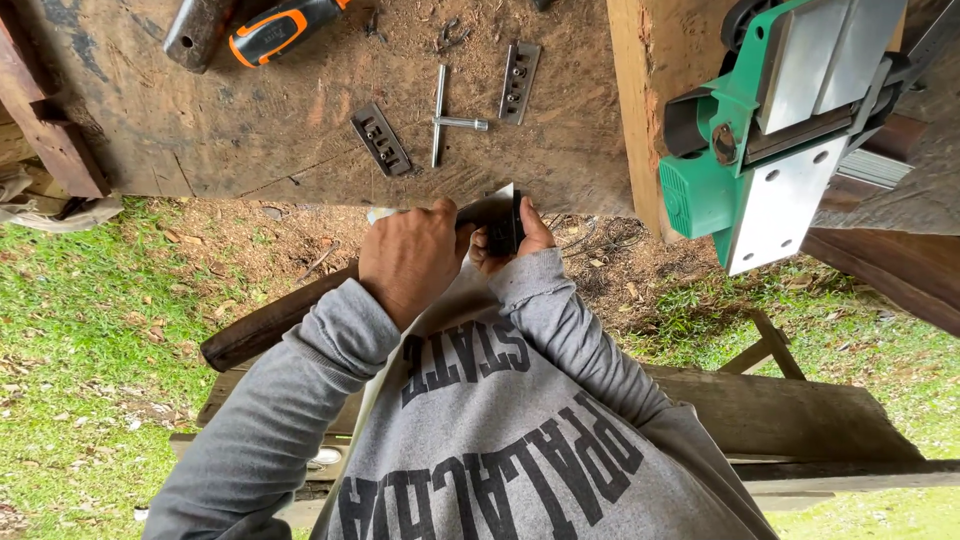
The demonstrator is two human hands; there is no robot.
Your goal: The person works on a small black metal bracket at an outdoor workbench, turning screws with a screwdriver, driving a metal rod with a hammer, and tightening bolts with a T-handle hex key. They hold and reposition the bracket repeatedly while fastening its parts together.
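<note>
Head view. Both hands meet at the near edge of the weathered wooden slab point(300, 120). Left hand point(412, 258) is curled closed over one end of a flat, dark metal blade strip with a bright edge point(492, 208). Right hand point(522, 240) pinches a small black block point(505, 232) against the strip's other end; how tightly the fingers close cannot be told.

Farther off on the slab: two slotted dark metal plates point(381, 139) point(520, 82), well apart, with a silver T-shaped socket wrench point(446, 118) between them. Far left lies an orange-and-black handled tool point(278, 28). At right, a green electric planer point(775, 130) rests tilted on a timber beam point(650, 90).

Judgement: keep fingers off the bright edge, hold block and strip square to each other, and support the strip's full length to stop it twisting.
</note>
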